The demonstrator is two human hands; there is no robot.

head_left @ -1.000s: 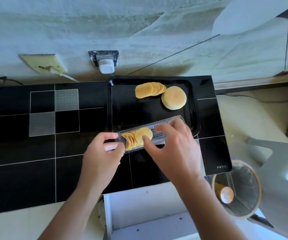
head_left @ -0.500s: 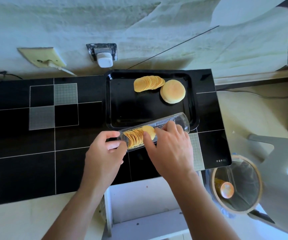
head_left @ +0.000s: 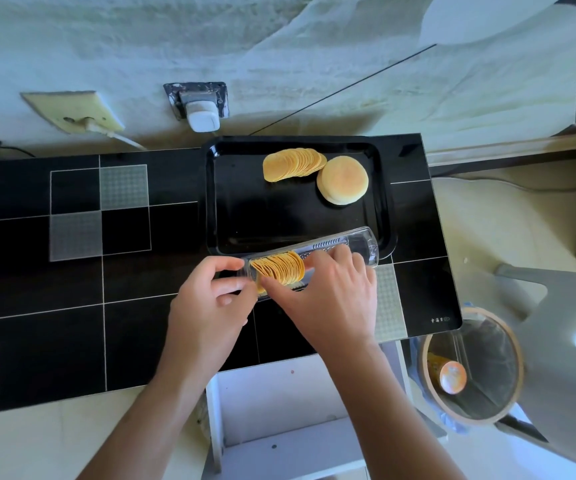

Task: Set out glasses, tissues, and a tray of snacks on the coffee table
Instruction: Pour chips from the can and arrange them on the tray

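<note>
A black tray lies on the black tiled coffee table, by the wall. On it are a fanned row of chips and a round bun. A clear plastic chip sleeve rests across the tray's near edge, with a stack of chips in its left half. My left hand grips the sleeve's left end. My right hand reaches into the sleeve, thumb and fingers closed around the chip stack.
A white open shelf unit stands below the table's near edge. A round bin with an orange can inside sits at the right, beside a grey chair. On the wall are a charger plug and a socket plate.
My right hand has closed further around the chips in the sleeve, pressing the stack together toward the left end. The sleeve's right end has come into view. My left hand keeps its hold.
</note>
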